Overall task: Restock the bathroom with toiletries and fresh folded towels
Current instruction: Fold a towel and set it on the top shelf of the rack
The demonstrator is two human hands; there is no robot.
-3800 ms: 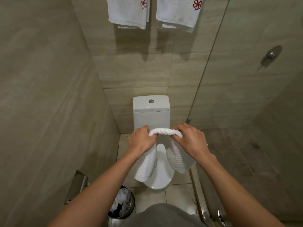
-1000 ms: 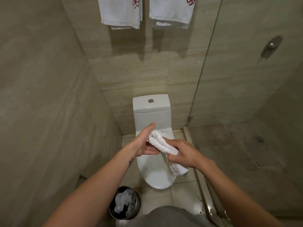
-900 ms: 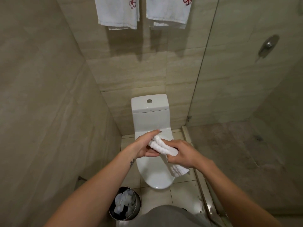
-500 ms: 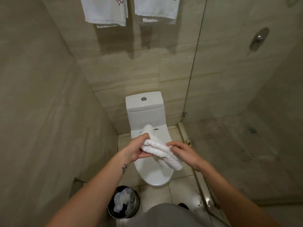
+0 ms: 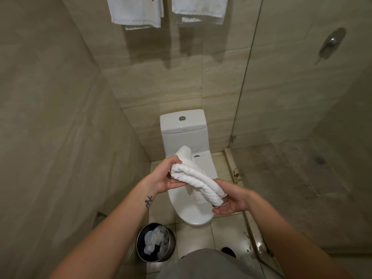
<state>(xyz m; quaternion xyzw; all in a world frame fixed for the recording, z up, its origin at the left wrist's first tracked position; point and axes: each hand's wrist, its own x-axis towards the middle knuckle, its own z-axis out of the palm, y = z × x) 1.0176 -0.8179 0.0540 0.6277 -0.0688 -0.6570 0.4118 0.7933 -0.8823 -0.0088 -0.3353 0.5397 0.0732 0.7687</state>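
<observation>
A small white waffle-weave towel [image 5: 196, 179], folded into a thick strip, lies slantwise between my two hands above the closed toilet lid. My left hand [image 5: 168, 175] grips its upper left end, fingers curled over the fold. My right hand [image 5: 231, 200] holds the lower right end from below, palm up. Two white towels hang on the back wall, a left hanging towel [image 5: 136, 12] and a right hanging towel [image 5: 199, 9].
A white toilet [image 5: 185, 133] with closed lid stands against the back wall. A metal waste bin [image 5: 155, 245] with crumpled paper sits on the floor to its left. A glass shower screen [image 5: 249, 77] and raised curb bound the right; a tiled wall closes the left.
The towel went from a long loop hanging between both hands to a compact folded strip. My right hand slid under its lower end. The view has tilted down slightly.
</observation>
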